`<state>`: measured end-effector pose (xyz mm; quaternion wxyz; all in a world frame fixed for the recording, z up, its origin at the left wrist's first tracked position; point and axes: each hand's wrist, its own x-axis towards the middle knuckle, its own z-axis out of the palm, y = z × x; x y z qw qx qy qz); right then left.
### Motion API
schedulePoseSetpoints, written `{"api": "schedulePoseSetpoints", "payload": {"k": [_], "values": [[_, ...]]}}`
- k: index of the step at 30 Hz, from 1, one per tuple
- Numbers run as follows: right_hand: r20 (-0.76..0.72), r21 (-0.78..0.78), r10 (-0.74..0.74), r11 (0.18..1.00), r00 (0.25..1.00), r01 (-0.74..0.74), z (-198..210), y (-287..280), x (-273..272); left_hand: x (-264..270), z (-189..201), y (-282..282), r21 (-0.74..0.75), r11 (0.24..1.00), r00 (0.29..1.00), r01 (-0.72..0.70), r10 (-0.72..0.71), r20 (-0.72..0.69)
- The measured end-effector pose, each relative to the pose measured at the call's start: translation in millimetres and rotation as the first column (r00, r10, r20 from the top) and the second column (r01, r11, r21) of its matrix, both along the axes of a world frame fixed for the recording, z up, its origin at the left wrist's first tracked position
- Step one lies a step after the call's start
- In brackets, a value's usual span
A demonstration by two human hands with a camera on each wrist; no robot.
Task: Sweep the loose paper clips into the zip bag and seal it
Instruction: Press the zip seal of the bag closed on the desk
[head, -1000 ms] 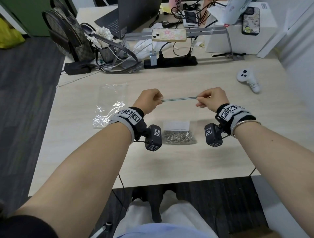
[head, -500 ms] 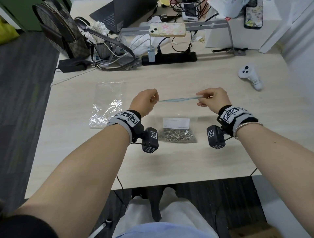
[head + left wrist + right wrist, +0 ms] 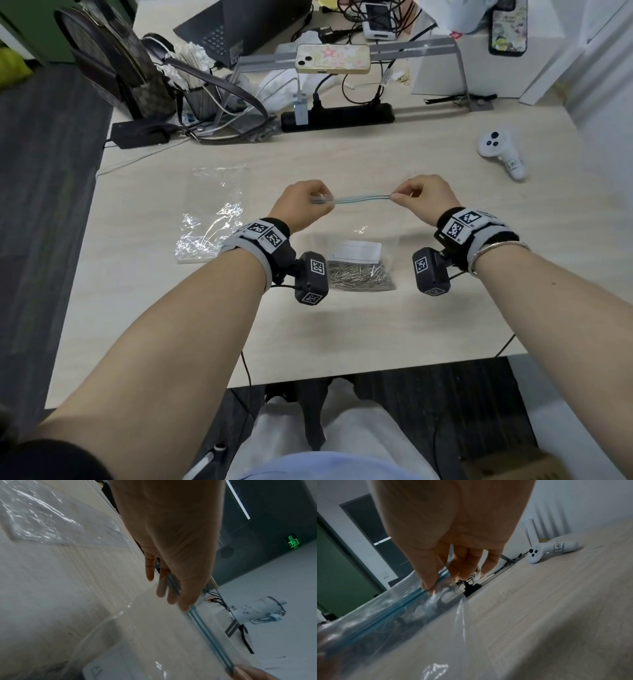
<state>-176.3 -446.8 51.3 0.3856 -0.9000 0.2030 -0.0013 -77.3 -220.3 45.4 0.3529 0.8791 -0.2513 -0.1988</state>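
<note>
Hands occupy the centre of the head view, both raised above the pale wood-grain table (image 3: 342, 325). Left hand (image 3: 301, 205) pinches the left end of the blue double-track zip strip (image 3: 359, 198) of the clear plastic zip bag (image 3: 356, 263); the left wrist view shows the thumb laid along the strip with the fingers (image 3: 162, 588) behind it. Right hand (image 3: 424, 197) pinches the right end of the same strip; the right wrist view shows the thumb and curled fingers (image 3: 464, 566) closed on the blue tracks. The strip runs taut and nearly level between the two pinches. Whether the tracks are pressed fully together along their length cannot be told.

Below the grip, the bag body hangs toward the person, its lower part at or near the table surface; contact cannot be confirmed. A heap of silver metal paper clips (image 3: 358, 275) lies in the bottom of the bag, beneath a white blank label (image 3: 354, 251) on the bag face.

Left of the left-hand pinch, a second crinkled clear plastic bag (image 3: 212, 219) lies flat on the table, well apart from the held bag. Right of and beyond the right-hand pinch, a white handheld controller (image 3: 501, 152) rests on the table. Beyond the grip, a black power strip (image 3: 337, 116) lies across the table, with a phone in a pale patterned case (image 3: 332, 58) on a grey metal stand behind it.
</note>
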Motion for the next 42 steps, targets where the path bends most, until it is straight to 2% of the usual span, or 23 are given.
{"api": "schedulePoseSetpoints", "payload": {"k": [2,5,7,15,18,21,25,28,32,37,42], "values": [[-0.006,0.010,0.026,1.000,1.000,-0.026,3,2,3,1,5,-8,0.048,0.999,0.999,0.024,-0.025,0.027],[-0.013,0.044,0.056,0.998,0.998,-0.055,6,2,6,0,13,-23,0.286,0.954,0.978,0.093,-0.142,0.155],[-0.026,0.063,0.069,0.996,0.997,-0.067,6,1,6,-1,18,-30,0.357,0.926,0.959,0.123,-0.204,0.198],[-0.031,0.040,0.077,0.996,0.997,-0.076,9,1,5,3,19,-38,0.241,0.963,0.978,0.120,-0.157,0.137],[0.150,-0.116,0.087,0.991,0.985,-0.070,12,9,6,4,21,-41,0.240,0.965,0.983,0.104,-0.137,0.125],[0.284,-0.296,0.182,0.951,0.942,-0.095,16,23,7,5,21,-43,0.243,0.964,0.984,0.108,-0.138,0.110],[0.181,-0.447,0.338,0.865,0.923,-0.229,6,33,8,5,22,-42,0.221,0.968,0.987,0.120,-0.141,0.080],[0.120,-0.453,0.364,0.848,0.924,-0.275,-2,32,9,8,19,-36,0.134,0.982,0.991,0.132,-0.128,-0.033],[0.096,-0.414,0.334,0.870,0.938,-0.268,-6,29,9,9,18,-29,-0.007,0.982,0.973,0.187,-0.186,-0.139],[0.079,-0.449,0.330,0.854,0.941,-0.262,0,30,10,9,21,-30,0.009,0.981,0.974,0.192,-0.189,-0.128],[0.019,-0.267,0.298,0.921,0.954,-0.283,8,28,17,8,21,-33,0.062,0.972,0.972,0.225,-0.221,-0.076]]}}
